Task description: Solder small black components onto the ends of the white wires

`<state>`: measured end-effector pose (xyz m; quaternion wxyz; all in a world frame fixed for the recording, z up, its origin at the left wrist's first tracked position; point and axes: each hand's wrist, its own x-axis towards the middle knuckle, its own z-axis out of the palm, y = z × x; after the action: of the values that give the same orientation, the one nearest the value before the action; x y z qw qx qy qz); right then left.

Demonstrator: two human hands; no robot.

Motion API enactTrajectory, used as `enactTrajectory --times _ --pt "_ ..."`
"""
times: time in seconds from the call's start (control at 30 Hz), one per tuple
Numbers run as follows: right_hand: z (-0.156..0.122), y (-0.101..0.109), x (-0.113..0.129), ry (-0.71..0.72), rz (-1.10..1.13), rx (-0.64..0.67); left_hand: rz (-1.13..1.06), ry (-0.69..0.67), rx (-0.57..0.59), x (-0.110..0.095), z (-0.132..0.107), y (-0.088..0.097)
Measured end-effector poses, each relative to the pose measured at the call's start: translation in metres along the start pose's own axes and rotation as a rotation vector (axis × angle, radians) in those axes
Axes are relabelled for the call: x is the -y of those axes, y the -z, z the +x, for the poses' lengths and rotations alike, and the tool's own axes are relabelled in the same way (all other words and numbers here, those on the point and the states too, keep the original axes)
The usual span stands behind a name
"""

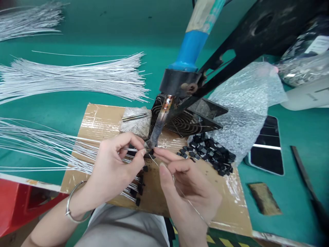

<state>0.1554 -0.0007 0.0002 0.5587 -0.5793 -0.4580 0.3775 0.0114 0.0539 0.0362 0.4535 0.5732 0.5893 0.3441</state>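
pinched part (149,154) mostly hidden, wires (25,79) cropped

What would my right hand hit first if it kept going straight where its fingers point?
Most likely the tip of the soldering iron: the right hand, pinching a thin wire, points up-left at it, beside the small black part in the left hand. Depth is unclear.

Bright, even light from overhead fills the green counter (77,103), and shadows are soft and short. Glare streaks the taped cardboard (102,120), the wires (77,75), the bubble wrap (246,99) and the phone (267,154) screen. The centre is sharp. Wide-angle distortion bends the edges, where the black bracket (257,34) and the right margin blur.
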Motion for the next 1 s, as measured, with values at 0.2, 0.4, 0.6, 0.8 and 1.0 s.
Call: enactTrajectory --times 0.2,0.4,0.6,0.8,1.0 --pt "0.0005 -0.0008 -0.0033 0.021 -0.027 -0.002 0.008 0.003 -0.009 -0.0010 0.0012 -0.0007" --pt "0.0005 -0.0016 -0.0038 0.072 -0.064 -0.004 0.028 -0.001 -0.012 -0.0002 0.0001 0.0001" --pt "0.0000 -0.0014 -0.0047 0.098 -0.051 -0.004 0.029 -0.020 -0.005 -0.0001 -0.0004 -0.0004" --pt "-0.0007 -0.0024 -0.0039 0.097 -0.047 -0.013 0.015 -0.016 0.000 -0.0006 -0.0018 0.0003" --pt "0.0001 -0.0018 -0.0023 0.104 -0.069 -0.013 0.031 -0.022 -0.011 -0.0009 -0.0022 0.0003"
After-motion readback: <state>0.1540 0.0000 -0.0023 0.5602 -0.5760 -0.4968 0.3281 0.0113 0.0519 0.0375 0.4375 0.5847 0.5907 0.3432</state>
